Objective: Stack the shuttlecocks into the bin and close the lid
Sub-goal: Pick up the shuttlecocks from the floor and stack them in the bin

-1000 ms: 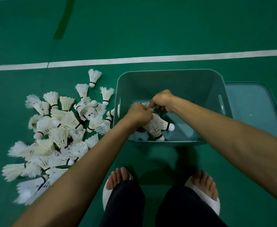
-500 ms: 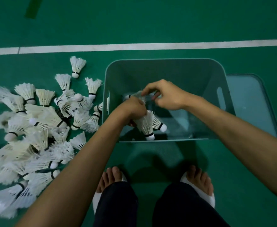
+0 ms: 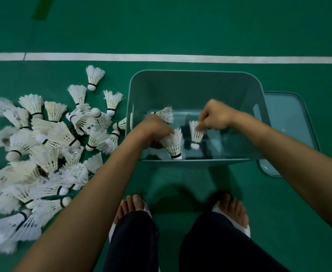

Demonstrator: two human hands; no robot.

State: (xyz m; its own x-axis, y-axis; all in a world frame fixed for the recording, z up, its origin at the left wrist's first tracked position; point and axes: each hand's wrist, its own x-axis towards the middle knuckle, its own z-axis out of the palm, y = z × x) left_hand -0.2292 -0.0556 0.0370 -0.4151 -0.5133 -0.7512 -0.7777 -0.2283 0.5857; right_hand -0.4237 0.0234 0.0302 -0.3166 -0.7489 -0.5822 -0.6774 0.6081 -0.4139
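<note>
- Green court floor, crossed by a white line just beyond the far rim of the bin; wide bare floor past that line.
- Far left: loose pile of shuttlecocks spread over the floor, running off the left frame edge, its nearest members lying just beside the left wall of the bin.
- One lone shuttlecock at the far tip of the pile, cork toward the viewer, clear floor around it.
- Left hand inside the bin near its left wall, curled closed around a feathered shuttlecock with cork pointing down by the near wall; another shuttlecock poking out behind the knuckles, hold on it not clear.
- Open teal bin at centre, lid off, floor mostly bare toward the far and right walls.
- Right hand over the middle of the bin, fingertips pinching the feather rim of a small shuttlecock, cork down, close to the bin floor.
- Lid flat on the floor right of the bin, partly tucked behind its right wall.
- Bare feet in white slippers near the bottom edge, a narrow strip of floor between toes and bin.
</note>
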